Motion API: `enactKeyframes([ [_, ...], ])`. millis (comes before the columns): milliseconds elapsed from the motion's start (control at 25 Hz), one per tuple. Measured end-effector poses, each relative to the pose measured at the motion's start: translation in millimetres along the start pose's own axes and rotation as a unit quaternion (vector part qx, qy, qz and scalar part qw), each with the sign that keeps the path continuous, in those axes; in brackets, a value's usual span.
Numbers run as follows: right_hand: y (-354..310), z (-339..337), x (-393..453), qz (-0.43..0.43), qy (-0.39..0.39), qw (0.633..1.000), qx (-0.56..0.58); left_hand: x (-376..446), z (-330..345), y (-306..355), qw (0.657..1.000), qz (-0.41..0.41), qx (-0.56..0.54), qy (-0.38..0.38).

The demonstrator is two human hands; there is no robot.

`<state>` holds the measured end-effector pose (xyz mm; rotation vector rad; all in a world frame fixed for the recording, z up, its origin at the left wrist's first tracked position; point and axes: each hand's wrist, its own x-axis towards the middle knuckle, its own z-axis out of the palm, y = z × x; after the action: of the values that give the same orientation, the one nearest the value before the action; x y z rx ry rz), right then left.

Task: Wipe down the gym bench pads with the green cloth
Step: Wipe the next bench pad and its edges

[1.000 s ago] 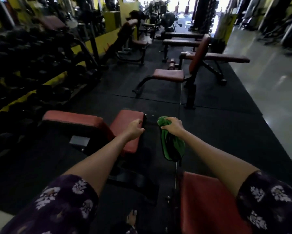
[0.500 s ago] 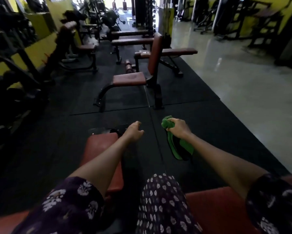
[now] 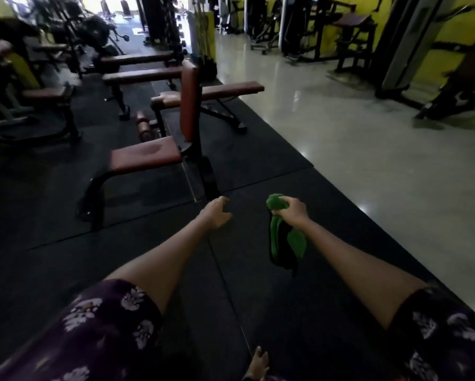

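1. Leftmost, a dark-framed bench (image 3: 42, 96) with a reddish seat pad stands blurred near the frame's edge, on the black rubber mat (image 3: 66, 270).
2. Nearer the middle, an upright bench (image 3: 159, 155) has a maroon seat pad (image 3: 145, 154) and a vertical back pad (image 3: 189, 101); two flat benches (image 3: 140, 77) lie behind it, and another flat bench (image 3: 230, 88) reaches rightward toward the mat's edge.
3. The left hand (image 3: 215, 214) hangs over the mat with loosely curled fingers and holds nothing; it touches no bench.
4. Just right of it, the right hand (image 3: 292, 211) is closed round the bunched top of the green cloth (image 3: 284, 237), whose loose end dangles below the fist in the air, near the left hand but apart from it, and clear of every pad.
5. Both arms wear dark floral sleeves (image 3: 107, 325).
6. A bare foot (image 3: 258, 362) shows at the bottom edge.
7. Rightward, the mat gives way to a glossy pale floor (image 3: 368, 174), with dark machines (image 3: 349, 34) against a yellow wall.
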<state>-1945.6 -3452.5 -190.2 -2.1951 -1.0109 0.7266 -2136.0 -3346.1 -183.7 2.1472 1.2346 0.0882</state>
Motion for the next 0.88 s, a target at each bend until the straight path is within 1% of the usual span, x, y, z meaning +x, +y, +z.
enactKeyframes([
  [80,0,-23,42,0.012,0.027,1.000,0.010,55,-6,26,1.000,0.010,0.000,-0.013],
  [240,10,-64,96,0.039,0.071,0.997,0.007,132,4,77,0.997,0.057,-0.017,-0.050],
  [320,22,-85,122,0.063,0.100,0.993,0.018,174,13,102,0.992,0.096,0.006,-0.078],
  [400,37,-109,148,0.088,0.145,0.985,0.036,219,23,132,0.986,0.136,0.021,-0.095],
  [480,50,-132,169,0.112,0.170,0.978,0.041,259,33,166,0.975,0.184,0.037,-0.117],
  [680,85,-195,229,0.179,0.241,0.952,0.067,359,66,268,0.923,0.325,0.080,-0.191],
  [880,106,-227,244,0.264,0.333,0.899,0.110,410,102,342,0.857,0.424,0.112,-0.270],
])
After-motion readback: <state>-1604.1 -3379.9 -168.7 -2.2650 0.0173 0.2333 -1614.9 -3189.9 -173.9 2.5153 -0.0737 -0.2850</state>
